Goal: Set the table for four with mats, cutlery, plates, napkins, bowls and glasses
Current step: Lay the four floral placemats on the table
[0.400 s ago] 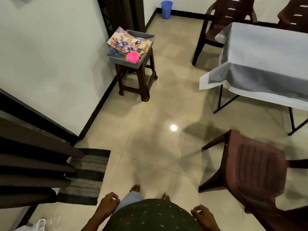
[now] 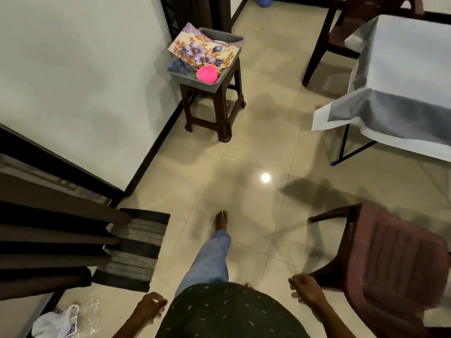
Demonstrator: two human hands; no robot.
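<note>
Your left hand [image 2: 150,307] and right hand [image 2: 305,287] hang loosely curled, grasping nothing; floral mats [image 2: 202,51] overhang the grey tub's [image 2: 234,39] left rim.

Open tiled floor [image 2: 244,167] runs from the person's feet to the stool [image 2: 214,106] carrying the grey tub [image 2: 207,85] by the wall. The near chair [image 2: 390,259] narrows the passage on the right; the table [image 2: 402,76] stands beyond it, its top bare.
</note>
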